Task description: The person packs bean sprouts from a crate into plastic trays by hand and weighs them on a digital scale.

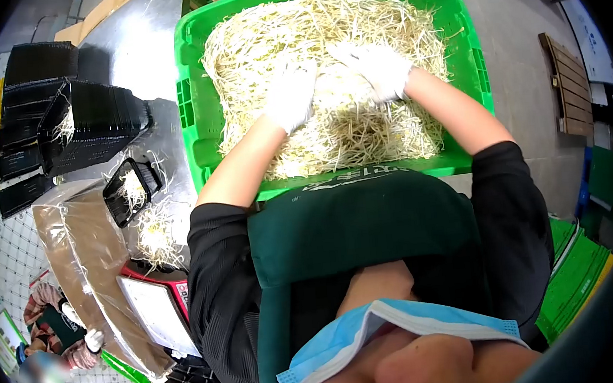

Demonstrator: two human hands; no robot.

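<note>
Fingers on the white-gloved left hand [292, 96] and right hand [378, 72] rest among the bean sprouts [379, 21] — whether they grip any, I cannot tell. The sprouts heap high in the green crate [191, 150]. Pale lettering on the dark green apron [360, 223] is too distorted to read. Beyond its left side, one black tray [148, 175] holds a small loose portion. By my judgement little is portioned out: the crate looks nearly full — and many nested trays [106, 114] stand stacked farther off.
</note>
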